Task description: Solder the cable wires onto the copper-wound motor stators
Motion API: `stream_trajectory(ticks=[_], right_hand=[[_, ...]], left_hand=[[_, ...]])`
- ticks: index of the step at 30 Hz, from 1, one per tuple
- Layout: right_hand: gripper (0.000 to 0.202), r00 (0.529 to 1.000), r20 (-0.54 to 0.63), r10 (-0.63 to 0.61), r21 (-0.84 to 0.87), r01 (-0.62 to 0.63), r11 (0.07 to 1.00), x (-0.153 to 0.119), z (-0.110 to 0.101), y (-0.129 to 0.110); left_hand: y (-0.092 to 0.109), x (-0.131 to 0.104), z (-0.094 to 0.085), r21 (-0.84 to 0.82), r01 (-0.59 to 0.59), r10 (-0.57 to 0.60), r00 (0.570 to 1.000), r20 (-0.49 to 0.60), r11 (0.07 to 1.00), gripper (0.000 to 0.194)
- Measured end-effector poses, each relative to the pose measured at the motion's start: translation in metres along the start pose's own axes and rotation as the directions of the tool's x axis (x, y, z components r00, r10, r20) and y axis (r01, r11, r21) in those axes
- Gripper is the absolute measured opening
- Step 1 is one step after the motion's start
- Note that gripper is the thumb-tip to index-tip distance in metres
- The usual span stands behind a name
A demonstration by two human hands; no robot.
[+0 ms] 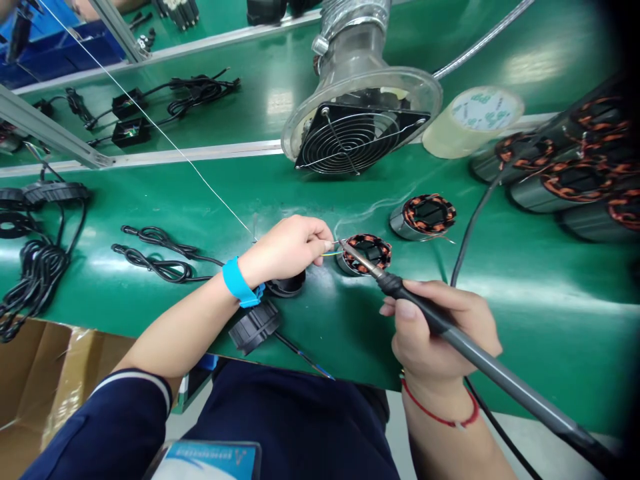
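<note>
My right hand (445,327) is closed around the handle of a soldering iron (435,313). The iron's metal tip reaches the left rim of a motor stator (367,253) with copper windings. Thin smoke drifts up from there. My left hand (295,247), a blue strap on its wrist, pinches thin wire close to the tip; a yellow-green wire (329,254) also runs from these fingers to the stator. Partly hidden under the left hand is a black round cap (287,285). A ribbed black cap (255,327) with a cable lies nearer to me.
A fume extractor (360,133) with a fan grille stands behind the work. Another stator (425,217) sits to the right, with several more (560,180) beyond it. A tape roll (473,120) is at the back; coiled black cables (160,253) lie left. A thin white strand (185,157) crosses diagonally.
</note>
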State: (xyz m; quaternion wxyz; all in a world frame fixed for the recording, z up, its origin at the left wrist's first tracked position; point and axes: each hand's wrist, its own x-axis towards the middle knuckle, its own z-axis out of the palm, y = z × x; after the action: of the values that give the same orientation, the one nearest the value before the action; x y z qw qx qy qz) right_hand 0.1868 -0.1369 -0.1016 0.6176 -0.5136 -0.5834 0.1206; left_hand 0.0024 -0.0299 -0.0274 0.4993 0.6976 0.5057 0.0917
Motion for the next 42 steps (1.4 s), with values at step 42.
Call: stream_trajectory(ticks=[42], right_hand=[[0.037,0.938,0.340,-0.059,-0.217,0.140,0.966,0.040,0.035,0.000]], left_hand=[[-0.004,0.004,0.001,0.014,-0.048,0.048,0.998,-0.051,0.999,0.015]])
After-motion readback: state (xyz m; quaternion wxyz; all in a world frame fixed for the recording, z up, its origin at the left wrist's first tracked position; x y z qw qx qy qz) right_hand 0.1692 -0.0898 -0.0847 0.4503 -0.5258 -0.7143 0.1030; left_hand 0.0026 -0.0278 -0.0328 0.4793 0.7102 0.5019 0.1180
